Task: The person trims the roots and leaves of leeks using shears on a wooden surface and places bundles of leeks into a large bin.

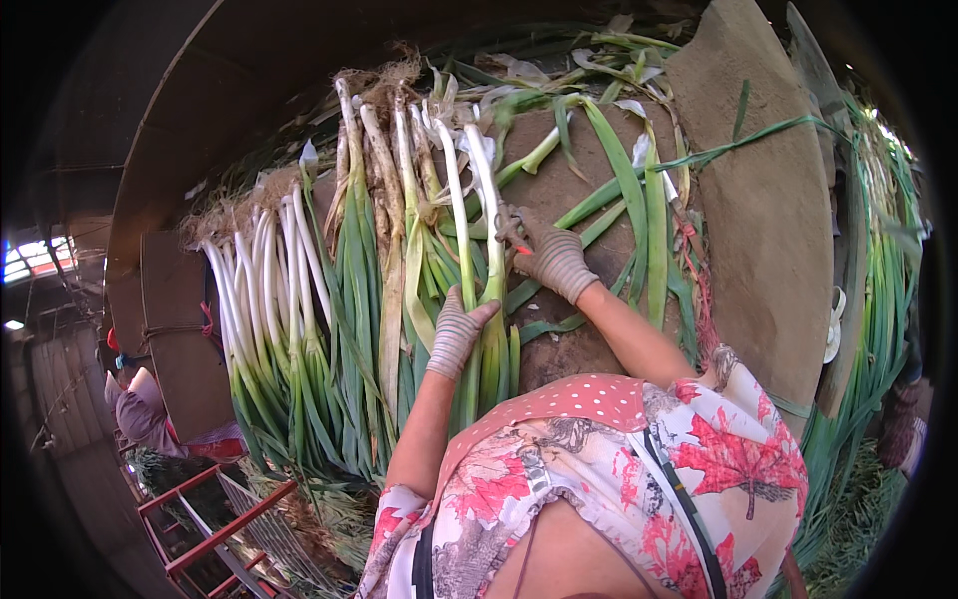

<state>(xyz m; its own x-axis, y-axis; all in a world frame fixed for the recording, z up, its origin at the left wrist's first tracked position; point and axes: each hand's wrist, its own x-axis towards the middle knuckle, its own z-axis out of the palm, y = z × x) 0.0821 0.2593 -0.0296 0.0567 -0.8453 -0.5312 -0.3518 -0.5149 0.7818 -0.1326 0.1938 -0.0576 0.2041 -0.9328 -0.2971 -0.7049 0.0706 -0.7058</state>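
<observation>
My left hand point(459, 334), in a striped grey glove with bare fingertips showing, is closed around the green part of a long green onion point(457, 215). Its thumb reaches toward a second green onion point(487, 185) just to the right. My right hand point(555, 262), gloved the same way, is closed beside that second stalk. A small tool with an orange-red part point(521, 250) shows at its fingers; its exact kind is unclear. Left of my hands lie untrimmed green onions point(381, 155) with brown outer skins and roots. Farther left is a row of clean white-stemmed green onions point(261, 265).
Peeled leaves and skins point(559, 75) litter the far side of the brown work surface point(599, 150). Loose green leaves point(654, 235) lie to the right, before a brown board point(758, 200). More green onions point(883, 280) stand beyond it. A red metal frame point(215, 539) is at lower left.
</observation>
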